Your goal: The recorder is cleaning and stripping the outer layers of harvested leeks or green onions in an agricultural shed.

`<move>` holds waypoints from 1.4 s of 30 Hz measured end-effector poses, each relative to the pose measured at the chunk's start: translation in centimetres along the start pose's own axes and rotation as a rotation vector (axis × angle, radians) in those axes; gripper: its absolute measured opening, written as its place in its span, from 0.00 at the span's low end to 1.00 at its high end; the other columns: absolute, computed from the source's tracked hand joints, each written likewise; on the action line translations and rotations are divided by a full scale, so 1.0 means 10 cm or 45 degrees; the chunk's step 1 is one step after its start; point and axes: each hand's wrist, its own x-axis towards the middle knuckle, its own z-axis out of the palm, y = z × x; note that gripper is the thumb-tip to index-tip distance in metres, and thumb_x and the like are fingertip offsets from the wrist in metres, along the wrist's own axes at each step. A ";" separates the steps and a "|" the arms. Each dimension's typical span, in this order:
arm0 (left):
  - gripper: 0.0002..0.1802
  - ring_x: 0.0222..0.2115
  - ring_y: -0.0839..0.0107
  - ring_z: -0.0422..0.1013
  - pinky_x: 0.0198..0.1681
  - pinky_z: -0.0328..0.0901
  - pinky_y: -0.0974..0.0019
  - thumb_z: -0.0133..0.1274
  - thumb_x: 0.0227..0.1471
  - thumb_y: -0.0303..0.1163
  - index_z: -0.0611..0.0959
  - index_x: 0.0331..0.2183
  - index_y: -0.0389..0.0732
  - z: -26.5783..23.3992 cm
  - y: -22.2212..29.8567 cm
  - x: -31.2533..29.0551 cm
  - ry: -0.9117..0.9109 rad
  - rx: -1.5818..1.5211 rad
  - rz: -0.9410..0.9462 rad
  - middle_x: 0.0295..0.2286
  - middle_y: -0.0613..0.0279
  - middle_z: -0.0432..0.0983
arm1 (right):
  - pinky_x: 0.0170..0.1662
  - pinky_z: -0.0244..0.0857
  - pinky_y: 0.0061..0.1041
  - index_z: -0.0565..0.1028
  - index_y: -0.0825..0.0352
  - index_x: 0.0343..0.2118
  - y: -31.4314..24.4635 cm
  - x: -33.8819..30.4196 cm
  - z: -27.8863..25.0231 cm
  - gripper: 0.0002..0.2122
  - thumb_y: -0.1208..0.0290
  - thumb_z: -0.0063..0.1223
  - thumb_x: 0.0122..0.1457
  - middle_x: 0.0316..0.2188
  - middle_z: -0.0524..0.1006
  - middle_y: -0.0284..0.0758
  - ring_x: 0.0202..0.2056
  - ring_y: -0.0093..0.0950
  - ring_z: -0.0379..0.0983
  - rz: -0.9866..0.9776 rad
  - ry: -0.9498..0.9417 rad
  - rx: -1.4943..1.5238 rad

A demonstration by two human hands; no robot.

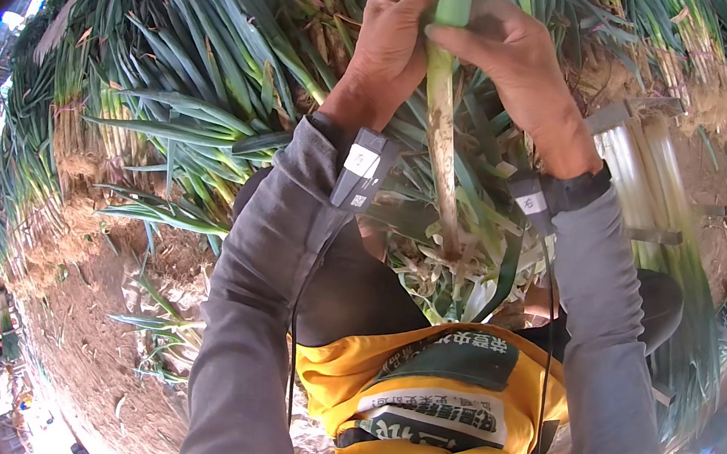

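A long green onion (441, 135) hangs upright in front of me, its dirt-streaked pale shaft and root end pointing down toward me. My left hand (386, 45) is closed around its green upper part. Just to the right, my right hand (515, 66) pinches a broad green leaf (457, 0) of the same onion between thumb and fingers. Part of the leaves runs out past the top edge of the view. Below the root end, peeled scraps (431, 281) lie between my legs.
Bundled green onions (214, 32) are piled at the left and far side, with more bundles (703, 62) at the far right. Clean white stalks (652, 178) lie right of my right forearm, beside metal brackets (624, 114). Bare soil (102, 319) shows at the left.
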 end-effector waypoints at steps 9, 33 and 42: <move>0.22 0.37 0.65 0.76 0.38 0.73 0.58 0.54 0.61 0.26 0.68 0.55 0.43 0.17 0.19 0.01 -0.049 0.103 0.062 0.40 0.58 0.76 | 0.35 0.68 0.21 0.78 0.70 0.37 0.14 -0.05 0.00 0.13 0.64 0.65 0.58 0.29 0.81 0.33 0.32 0.18 0.75 -0.063 0.224 -0.142; 0.20 0.29 0.76 0.74 0.31 0.71 0.69 0.58 0.58 0.24 0.74 0.51 0.41 -0.29 0.79 0.09 0.045 0.367 0.536 0.34 0.65 0.77 | 0.40 0.71 0.35 0.74 0.63 0.52 1.13 -1.94 -0.58 0.17 0.69 0.59 0.61 0.39 0.79 0.42 0.34 0.38 0.78 0.301 -0.265 -1.049; 0.18 0.31 0.72 0.73 0.32 0.72 0.66 0.56 0.61 0.27 0.73 0.51 0.41 -0.13 0.73 -0.01 0.155 0.260 0.349 0.35 0.61 0.75 | 0.36 0.71 0.32 0.75 0.63 0.50 0.33 -0.62 0.40 0.14 0.71 0.58 0.61 0.42 0.77 0.39 0.33 0.40 0.77 -0.172 -0.020 -0.391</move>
